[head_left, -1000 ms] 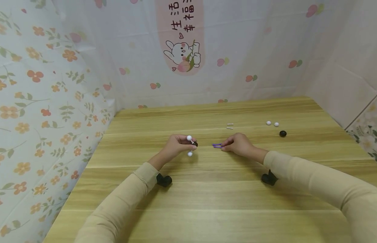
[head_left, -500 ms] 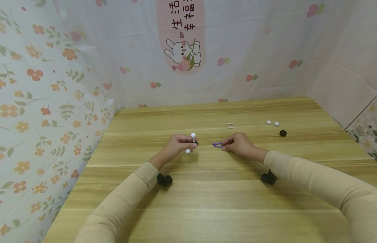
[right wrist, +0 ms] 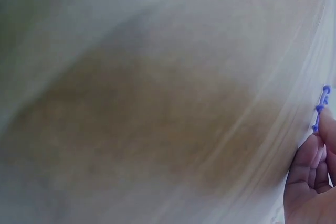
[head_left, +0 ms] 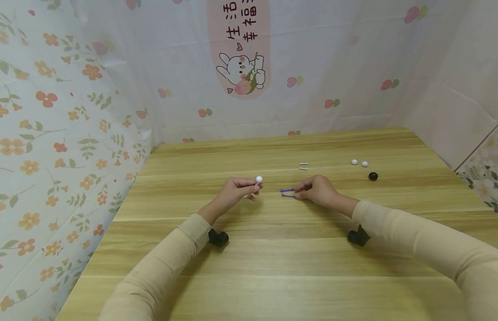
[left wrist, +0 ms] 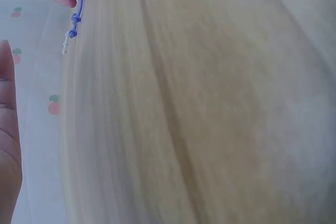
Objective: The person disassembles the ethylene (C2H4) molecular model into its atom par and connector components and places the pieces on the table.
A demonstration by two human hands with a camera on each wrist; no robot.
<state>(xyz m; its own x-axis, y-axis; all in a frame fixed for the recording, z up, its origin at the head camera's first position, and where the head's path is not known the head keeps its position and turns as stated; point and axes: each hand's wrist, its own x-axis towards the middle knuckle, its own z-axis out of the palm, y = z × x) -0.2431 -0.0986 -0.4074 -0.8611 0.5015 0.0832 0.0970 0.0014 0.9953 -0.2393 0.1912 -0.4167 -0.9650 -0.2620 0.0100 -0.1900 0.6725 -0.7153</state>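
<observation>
In the head view my left hand holds a small ball-and-stick molecule model above the table. Its white ball stands up past the fingertips; a second white part shows under the thumb, and the rest is hidden by the fingers. At the edge of the left wrist view only part of that palm appears. My right hand has thumb and index finger at the right ends of two purple connector sticks, which lie slightly apart. The right wrist view shows the purple sticks at its fingertips.
Two short pale sticks lie behind the purple ones. Farther right are two white balls and a black ball. The wooden table meets a patterned cloth at the back. Dark wrist-worn pieces hang below both forearms.
The left hand has turned the model, so its black ball is now hidden and the lower white ball mostly covered. The right hand has shifted slightly right, and the purple sticks lie farther apart.
</observation>
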